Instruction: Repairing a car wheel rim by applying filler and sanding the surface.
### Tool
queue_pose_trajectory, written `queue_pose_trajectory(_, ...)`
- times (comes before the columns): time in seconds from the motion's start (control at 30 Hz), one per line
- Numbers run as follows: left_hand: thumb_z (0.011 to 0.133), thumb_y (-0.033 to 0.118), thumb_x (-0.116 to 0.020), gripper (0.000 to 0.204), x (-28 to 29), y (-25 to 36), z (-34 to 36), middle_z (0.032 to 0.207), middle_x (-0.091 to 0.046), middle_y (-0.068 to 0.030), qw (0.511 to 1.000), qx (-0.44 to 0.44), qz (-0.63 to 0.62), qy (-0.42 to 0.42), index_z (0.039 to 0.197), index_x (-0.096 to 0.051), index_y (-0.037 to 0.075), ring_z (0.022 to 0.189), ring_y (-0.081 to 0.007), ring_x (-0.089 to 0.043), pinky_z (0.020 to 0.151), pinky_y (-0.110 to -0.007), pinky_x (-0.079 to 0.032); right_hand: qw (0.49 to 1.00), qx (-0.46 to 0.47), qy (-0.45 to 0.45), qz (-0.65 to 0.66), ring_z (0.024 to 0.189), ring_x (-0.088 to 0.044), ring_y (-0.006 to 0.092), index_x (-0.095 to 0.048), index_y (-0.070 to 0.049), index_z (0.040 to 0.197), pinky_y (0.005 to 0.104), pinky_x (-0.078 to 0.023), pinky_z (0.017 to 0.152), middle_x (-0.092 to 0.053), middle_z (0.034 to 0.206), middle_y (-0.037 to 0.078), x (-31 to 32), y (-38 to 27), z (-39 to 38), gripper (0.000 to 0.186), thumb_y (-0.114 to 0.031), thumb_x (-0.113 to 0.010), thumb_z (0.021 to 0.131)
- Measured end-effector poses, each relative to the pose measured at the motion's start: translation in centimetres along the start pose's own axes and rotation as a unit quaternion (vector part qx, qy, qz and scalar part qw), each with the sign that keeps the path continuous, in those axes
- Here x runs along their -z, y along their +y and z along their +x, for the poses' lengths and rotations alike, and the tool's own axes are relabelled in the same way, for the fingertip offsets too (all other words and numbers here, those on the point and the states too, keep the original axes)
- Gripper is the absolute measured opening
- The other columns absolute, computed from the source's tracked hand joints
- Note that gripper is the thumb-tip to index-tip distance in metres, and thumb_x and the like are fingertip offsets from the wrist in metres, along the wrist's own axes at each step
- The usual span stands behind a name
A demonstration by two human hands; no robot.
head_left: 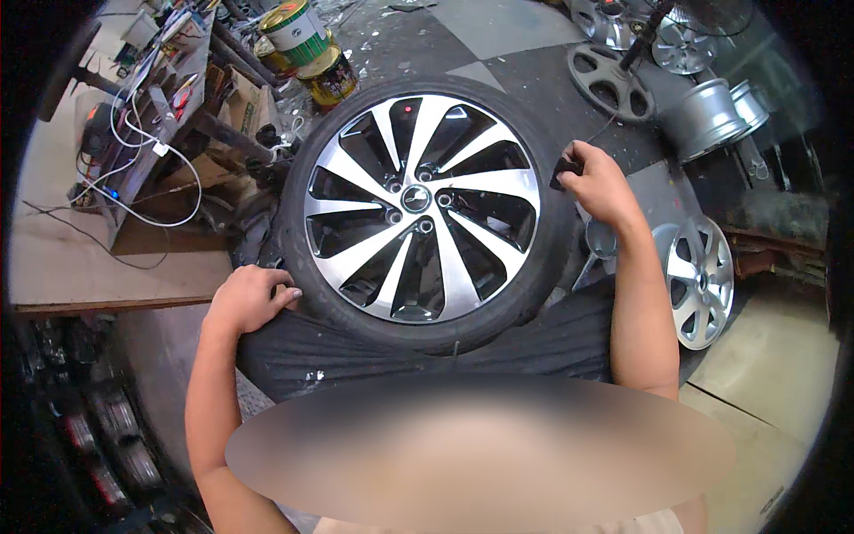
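Observation:
A car wheel lies face up before me, its two-tone alloy rim (461,267) of silver spokes and black gaps set inside a black tyre (553,222). My right hand (598,182) is at the tyre's right side, fingers pinched around a small dark pad (563,173); its exact kind is unclear. By the tyre's lower left edge, my left hand (253,300) rests over my dark-clothed knee with loosely bent fingers, somewhat apart. Nothing shows in it. The rim's round centre cap (416,198) has several bolt holes around it.
Paint cans (298,37) stand behind the wheel at the far left. A cluttered bench (169,133) with a white cable (197,191) is on the left. At right are a silver alloy wheel (703,283), a grey wheel cover (610,82) and silver rims (707,117).

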State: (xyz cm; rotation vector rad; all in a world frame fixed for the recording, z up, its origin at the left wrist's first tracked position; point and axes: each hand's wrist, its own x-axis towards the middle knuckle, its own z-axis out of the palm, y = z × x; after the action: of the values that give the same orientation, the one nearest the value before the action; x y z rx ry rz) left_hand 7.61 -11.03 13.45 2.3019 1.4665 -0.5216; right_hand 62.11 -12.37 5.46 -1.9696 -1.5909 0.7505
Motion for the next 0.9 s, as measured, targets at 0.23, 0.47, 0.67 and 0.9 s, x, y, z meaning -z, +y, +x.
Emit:
queue_pose_trajectory(0.23, 0.095, 0.030, -0.079, 0.028, -1.0, -0.5, 0.1, 0.100, -0.080, -0.0163, 0.992, -0.017, -0.024, 0.123, 0.112, -0.081, 0.008, 0.098, -0.0398, -0.075, 0.089, -0.050, -0.058, 0.990, 0.001, 0.108, 0.087, 0.077, -0.064, 0.0182, -0.068, 0.001, 0.112, 0.0361, -0.052, 0.071, -0.069, 0.090, 0.009, 6.8, 3.5, 0.0, 0.032, -0.013, -0.078, 0.085)
queue_pose_trajectory(0.47, 0.093, 0.023, -0.082, 0.029, -1.6, -1.3, -1.8, 0.105, -0.077, -0.0161, 0.974, 0.038, -0.048, 0.219, 0.116, -0.079, 0.005, 0.094, -0.0370, -0.072, 0.089, -0.047, -0.057, 0.992, -0.125, -0.011, -0.016, 0.081, -0.073, 0.0220, -0.073, -0.002, 0.114, 0.0379, -0.057, 0.074, -0.075, 0.091, 0.015, 7.1, 13.5, -0.6, 0.032, -0.004, -0.074, 0.082)
queue_pose_trajectory(0.67, 0.093, 0.019, -0.082, 0.025, -2.7, -1.0, -0.5, 0.100, -0.076, -0.0144, 0.969, 0.052, -0.051, 0.238, 0.114, -0.077, 0.005, 0.090, -0.0349, -0.071, 0.086, -0.045, -0.056, 0.945, -0.230, -0.074, -0.221, 0.108, -0.077, 0.0428, -0.081, -0.006, 0.103, 0.0502, -0.060, 0.095, -0.080, 0.105, 0.024, -4.9, 36.1, -0.5, 0.030, -0.011, -0.081, 0.074)
queue_pose_trajectory(0.9, 0.093, 0.014, -0.081, 0.024, -3.2, -1.6, -2.8, 0.102, -0.076, -0.0160, 0.962, 0.088, -0.023, 0.258, 0.114, -0.076, 0.003, 0.085, -0.0337, -0.070, 0.082, -0.043, -0.056, 0.932, -0.262, -0.109, -0.225, 0.123, -0.073, 0.0417, -0.077, -0.011, 0.134, 0.0508, -0.058, 0.107, -0.077, 0.130, 0.022, -11.7, 35.1, 0.3, 0.052, -0.009, -0.082, 0.083)
